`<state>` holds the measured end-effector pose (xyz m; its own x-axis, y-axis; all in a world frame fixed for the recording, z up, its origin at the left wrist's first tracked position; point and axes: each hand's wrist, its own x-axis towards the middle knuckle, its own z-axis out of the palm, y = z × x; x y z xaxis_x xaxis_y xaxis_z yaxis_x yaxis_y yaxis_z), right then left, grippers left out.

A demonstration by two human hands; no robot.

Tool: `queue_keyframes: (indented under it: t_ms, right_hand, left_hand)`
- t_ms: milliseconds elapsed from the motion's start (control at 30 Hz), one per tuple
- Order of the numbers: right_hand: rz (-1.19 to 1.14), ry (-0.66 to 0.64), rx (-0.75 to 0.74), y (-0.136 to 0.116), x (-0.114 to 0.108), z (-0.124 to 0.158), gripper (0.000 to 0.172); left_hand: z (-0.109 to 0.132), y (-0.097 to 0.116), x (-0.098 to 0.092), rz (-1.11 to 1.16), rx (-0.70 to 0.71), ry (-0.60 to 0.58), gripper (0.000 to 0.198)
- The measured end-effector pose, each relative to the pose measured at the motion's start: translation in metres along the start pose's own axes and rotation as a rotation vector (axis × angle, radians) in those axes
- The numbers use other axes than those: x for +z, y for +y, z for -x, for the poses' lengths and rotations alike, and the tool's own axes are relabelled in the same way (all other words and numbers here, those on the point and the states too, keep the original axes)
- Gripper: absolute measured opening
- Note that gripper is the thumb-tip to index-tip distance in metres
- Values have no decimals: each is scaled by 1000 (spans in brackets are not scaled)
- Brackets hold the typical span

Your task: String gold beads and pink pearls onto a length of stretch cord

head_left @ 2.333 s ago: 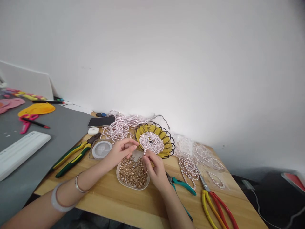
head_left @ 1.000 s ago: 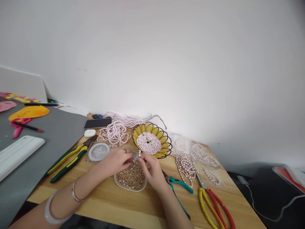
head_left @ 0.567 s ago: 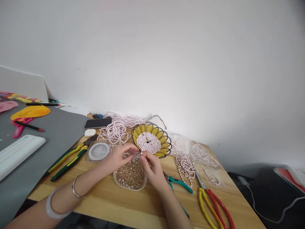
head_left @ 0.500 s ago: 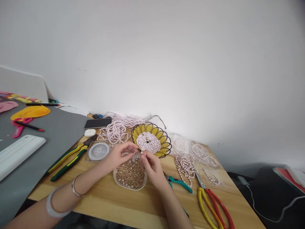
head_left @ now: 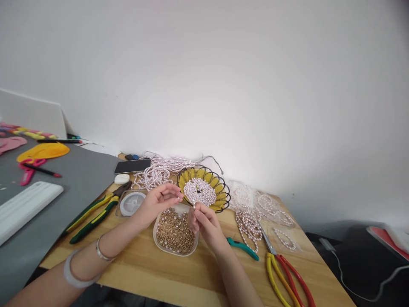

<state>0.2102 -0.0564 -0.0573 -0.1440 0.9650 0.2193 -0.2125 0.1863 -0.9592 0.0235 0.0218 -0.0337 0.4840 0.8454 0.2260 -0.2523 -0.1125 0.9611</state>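
Observation:
My left hand [head_left: 162, 201] hovers over the back left of a clear plastic tub [head_left: 176, 253]. Its thumb and fingers are pinched, with a tiny whitish bead [head_left: 179, 198] at the tips. My right hand [head_left: 206, 224], at the tub's right side, pinches a small pearl bead [head_left: 194, 205] between thumb and forefinger; any thread through it is too fine to make out. Small gold beads [head_left: 175, 232] with a few pearly ones fill the tub. Just behind my hands stands a yellow and black wire basket [head_left: 223, 197] holding pale pink beads [head_left: 200, 192].
Green-yellow pliers [head_left: 96, 213], a spool [head_left: 131, 204] and a phone [head_left: 132, 166] lie left. Bead strands [head_left: 156, 175] lie behind. At right are teal-handled pliers [head_left: 244, 247], red-yellow scissors [head_left: 284, 273], a bead strand pile [head_left: 247, 224] and bagged bead loops [head_left: 268, 202].
My hands have moved apart: the left fingertips drew back up and left from the right ones. My right hand shifted slightly right, still pinching the bead.

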Motion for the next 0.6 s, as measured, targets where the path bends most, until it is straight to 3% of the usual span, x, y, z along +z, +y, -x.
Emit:
queue_keyframes:
  t_ms: [267,600]
  right_hand:
    - [-85,-140,93,-2,0,5,43]
    - [-151,-219,152,-3,0,8,39]
  left_hand:
    - [1,0,1,155,-85,12,31]
    - [1,1,3,266,-139,18,38]
